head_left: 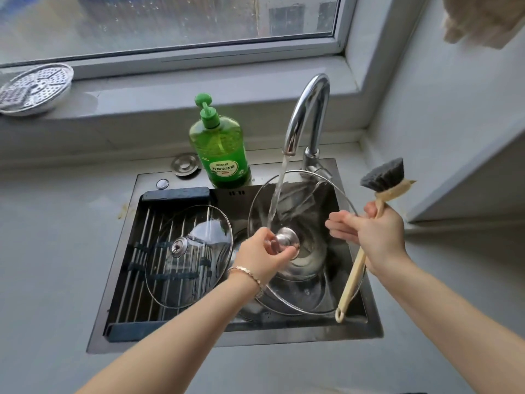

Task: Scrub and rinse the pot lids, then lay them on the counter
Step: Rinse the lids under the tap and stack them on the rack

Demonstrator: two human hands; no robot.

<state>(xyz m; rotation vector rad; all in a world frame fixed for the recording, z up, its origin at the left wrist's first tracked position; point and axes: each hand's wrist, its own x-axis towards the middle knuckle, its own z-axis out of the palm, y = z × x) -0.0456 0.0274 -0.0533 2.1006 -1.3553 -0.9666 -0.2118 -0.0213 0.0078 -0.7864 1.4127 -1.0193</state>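
Note:
My left hand [262,255] grips the steel knob of a large glass pot lid [309,200], held tilted over the sink [372,328] under water running from the tap [308,115]. My right hand [372,231] grips the pale wooden handle of a dish brush [383,177], with its dark bristle head raised at the lid's right rim and several fingers reaching onto the glass edge. A second glass lid [199,223] lies knob up on the roll-up drying rack [136,268] over the sink's left half. More metal cookware shows dimly below the held lid.
A green dish soap bottle [220,146] stands behind the sink, with a small steel drain cover [184,164] to its left. A perforated steamer plate [34,88] rests on the window sill at far left. Grey counter [56,251] surrounds the sink; a wall corner rises at right.

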